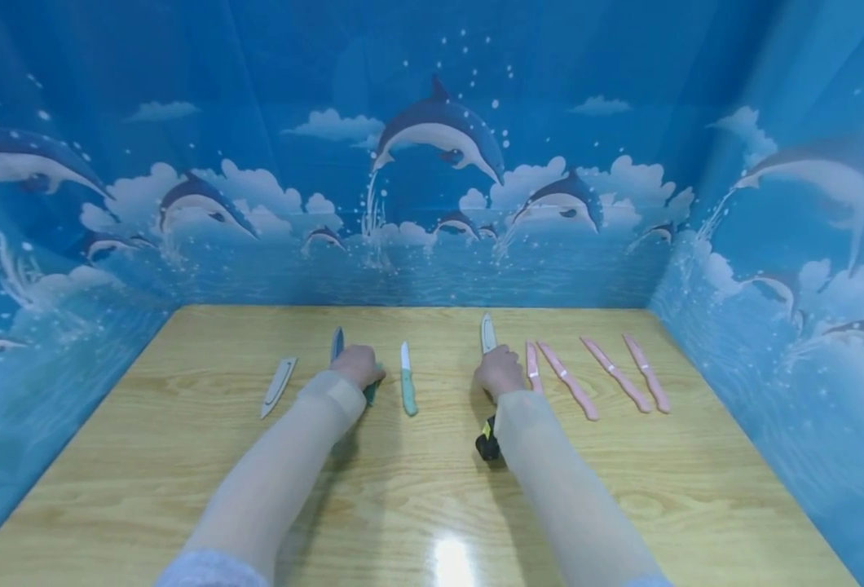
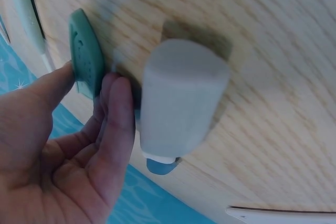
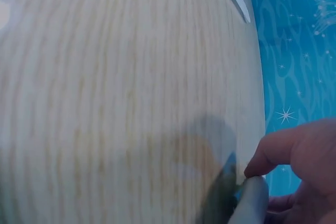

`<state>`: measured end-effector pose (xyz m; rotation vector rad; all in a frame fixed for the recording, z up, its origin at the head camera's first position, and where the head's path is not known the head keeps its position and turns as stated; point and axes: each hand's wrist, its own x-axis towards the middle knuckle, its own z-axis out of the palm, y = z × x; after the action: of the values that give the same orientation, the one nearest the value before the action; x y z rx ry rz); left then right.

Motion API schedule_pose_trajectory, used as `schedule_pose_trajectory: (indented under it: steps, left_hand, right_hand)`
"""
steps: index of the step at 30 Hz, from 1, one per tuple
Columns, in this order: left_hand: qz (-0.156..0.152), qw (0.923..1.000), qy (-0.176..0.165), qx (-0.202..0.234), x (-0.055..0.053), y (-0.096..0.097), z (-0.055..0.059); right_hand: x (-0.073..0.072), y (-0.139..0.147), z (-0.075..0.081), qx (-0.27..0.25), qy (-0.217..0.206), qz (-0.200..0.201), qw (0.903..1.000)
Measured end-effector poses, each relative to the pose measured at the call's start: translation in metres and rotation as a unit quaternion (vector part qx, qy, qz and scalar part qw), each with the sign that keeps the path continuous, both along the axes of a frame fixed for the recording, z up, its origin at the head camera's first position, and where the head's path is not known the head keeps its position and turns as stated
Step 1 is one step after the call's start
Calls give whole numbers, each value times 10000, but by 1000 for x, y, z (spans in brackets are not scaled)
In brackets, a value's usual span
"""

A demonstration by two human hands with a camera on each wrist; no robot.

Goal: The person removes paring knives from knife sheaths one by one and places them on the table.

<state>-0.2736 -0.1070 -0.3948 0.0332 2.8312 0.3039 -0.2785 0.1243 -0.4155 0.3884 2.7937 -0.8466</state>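
My left hand (image 1: 357, 365) pinches a flat green handle (image 2: 86, 56) between thumb and fingers, just over the wooden table. Whatever lies at the handle's far end is hidden by the fingers. Close beside those fingers is a pale grey, rounded piece with a blue end (image 2: 184, 98); in the head view a narrow blue blade (image 1: 337, 342) points away past the knuckles. My right hand (image 1: 500, 372) grips a knife by its pale handle (image 3: 252, 203), its light blade (image 1: 487, 333) pointing to the back. Between the hands lies a green-handled knife (image 1: 408, 391) with a white blade.
Several pink knives (image 1: 611, 373) lie to the right of my right hand. On the left rests a white blade-shaped piece (image 1: 279, 387). A small black device (image 1: 487, 444) sits at my right wrist. A dolphin-print curtain (image 1: 432, 269) borders the table's back and sides.
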Motion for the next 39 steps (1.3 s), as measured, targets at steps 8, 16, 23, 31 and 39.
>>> schedule_pose_trajectory:
  steps: [8,16,23,31,39]
  left_hand:
    - [28,9999,-82,94,2,0,3]
    - [60,9999,-100,25,-5,-2,-5]
    - [73,10000,36,-11,5,1,5]
    - [209,9988,413,-181,-1,1,1]
    - [203,9938,1090,-60,1,1,2]
  right_hand:
    - [-1,9,0,-216,-135,156,9996]
    - [-3,16,7,214,17,687,9974]
    - [-6,22,5,332,17,848,9958]
    - [0,26,15,529,35,1077,9928]
    - [9,32,21,140,-37,692,9975]
